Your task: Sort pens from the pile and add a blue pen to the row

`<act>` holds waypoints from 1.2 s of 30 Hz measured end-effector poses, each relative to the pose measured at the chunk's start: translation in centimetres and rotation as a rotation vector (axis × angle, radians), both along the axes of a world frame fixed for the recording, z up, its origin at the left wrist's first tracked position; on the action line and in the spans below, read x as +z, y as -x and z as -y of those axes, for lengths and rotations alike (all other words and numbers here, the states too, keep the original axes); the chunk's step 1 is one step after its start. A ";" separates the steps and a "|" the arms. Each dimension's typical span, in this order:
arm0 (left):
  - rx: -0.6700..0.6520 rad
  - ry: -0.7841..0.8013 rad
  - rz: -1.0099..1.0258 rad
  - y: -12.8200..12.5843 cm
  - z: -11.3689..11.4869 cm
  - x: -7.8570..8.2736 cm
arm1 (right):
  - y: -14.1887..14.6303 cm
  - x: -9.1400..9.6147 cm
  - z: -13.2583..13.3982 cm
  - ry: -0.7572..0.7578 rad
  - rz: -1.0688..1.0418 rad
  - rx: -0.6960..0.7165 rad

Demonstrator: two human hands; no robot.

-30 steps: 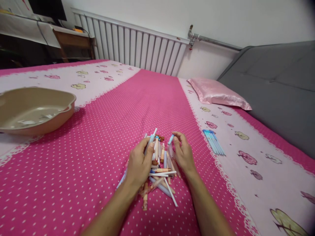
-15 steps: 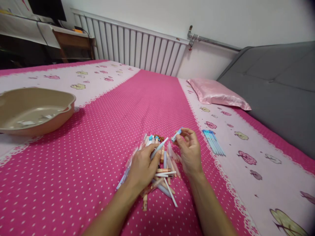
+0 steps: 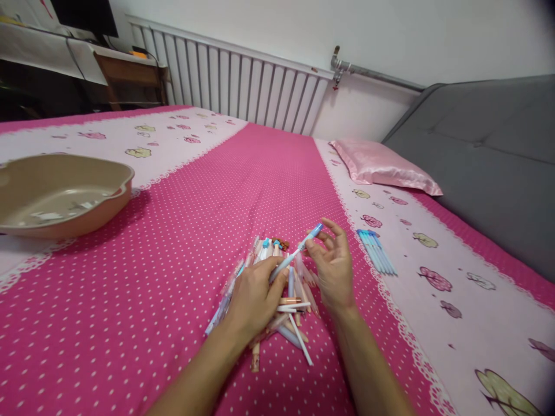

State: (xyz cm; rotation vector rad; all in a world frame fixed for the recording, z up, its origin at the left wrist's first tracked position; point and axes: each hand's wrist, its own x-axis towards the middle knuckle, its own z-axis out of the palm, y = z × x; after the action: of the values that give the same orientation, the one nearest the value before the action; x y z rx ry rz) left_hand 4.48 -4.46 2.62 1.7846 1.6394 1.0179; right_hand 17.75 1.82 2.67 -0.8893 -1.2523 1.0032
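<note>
I see a bed (image 3: 260, 185) under a pink dotted sheet (image 3: 130, 289). On it lie 1 tan basin (image 3: 65, 190), 1 pink pillow (image 3: 381, 164), a heap of pens (image 3: 289, 306) and a row of blue pens (image 3: 376, 251).

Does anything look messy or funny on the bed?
Yes. The pile of pens lies jumbled and criss-crossed on the pink bedspread beneath the left hand and right hand, which hold a single pen. The row of blue pens beside it lies tidy.
</note>
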 end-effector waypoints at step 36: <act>0.014 0.010 0.042 0.0 0.2 -0.1 | 0.6 0.4 0.7 0.270 -0.172 0.369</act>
State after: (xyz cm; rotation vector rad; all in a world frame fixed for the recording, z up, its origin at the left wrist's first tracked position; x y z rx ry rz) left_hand 4.47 -4.68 2.52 1.7361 1.6315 1.0451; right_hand 17.14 1.11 3.09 -0.7691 -1.1733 1.5379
